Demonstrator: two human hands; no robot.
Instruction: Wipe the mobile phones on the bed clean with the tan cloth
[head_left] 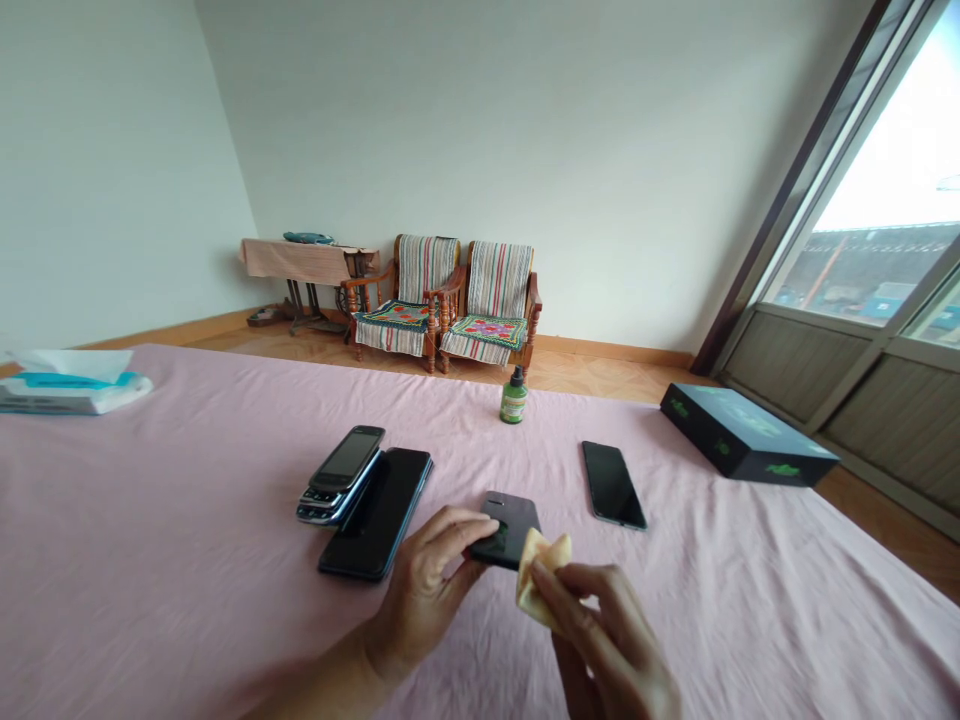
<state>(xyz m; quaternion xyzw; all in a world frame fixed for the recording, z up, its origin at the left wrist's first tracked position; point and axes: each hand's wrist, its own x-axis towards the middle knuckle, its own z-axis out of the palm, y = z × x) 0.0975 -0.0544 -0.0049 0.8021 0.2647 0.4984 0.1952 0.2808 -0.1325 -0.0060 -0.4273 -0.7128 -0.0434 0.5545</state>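
A dark smartphone (514,517) is gripped along its left edge by my left hand (431,575), thumb below and fingers on top. Its back, with a small camera strip, faces up. My right hand (611,625) pinches a folded pale-yellow cloth (538,595) at the phone's near right corner; whether cloth and phone touch I cannot tell. To the left, a slider phone (349,460) rests partly on a large black smartphone (382,515). Another black smartphone (613,485) lies face up on the right.
A green spray bottle (514,400) stands upright at the far side of the pink-covered surface (225,480). At far left sits a tissue pack (75,385), and a black box (750,435) lies at right. Two wooden chairs (487,300) stand beyond, against the wall.
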